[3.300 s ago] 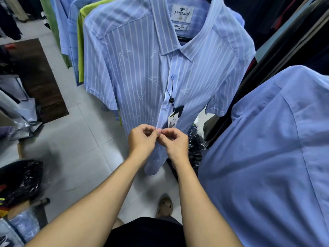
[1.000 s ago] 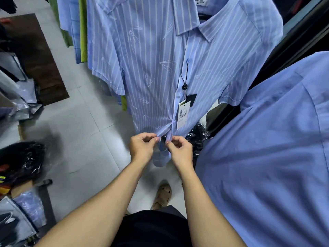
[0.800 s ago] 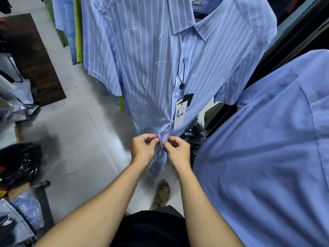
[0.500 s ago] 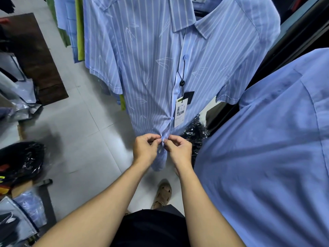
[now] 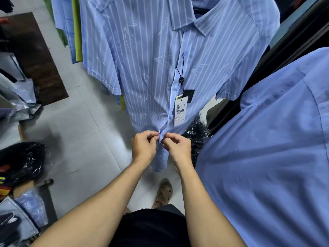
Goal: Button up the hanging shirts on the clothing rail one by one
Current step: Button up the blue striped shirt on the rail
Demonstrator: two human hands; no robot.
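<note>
pinching the lower front edges of the striped blue shirt (image 5: pixel 142 68) with left hand (image 5: pixel 144 147) and right hand (image 5: pixel 178 146), nearly touching. hanging straight ahead, with a price tag (image 5: pixel 180 111) just above the hands and a plain blue shirt (image 5: pixel 267 157) at right.

Clothing shop, striped shirt (image 5: pixel 142 68) hanging with barcode price tag (image 5: pixel 180 111), more shirts (image 5: pixel 67 27) left of it, plastic-bagged garments (image 5: pixel 21 163) on the floor below-left.

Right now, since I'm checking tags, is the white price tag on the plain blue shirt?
No, the white price tag hangs on the front of the striped shirt.
</note>
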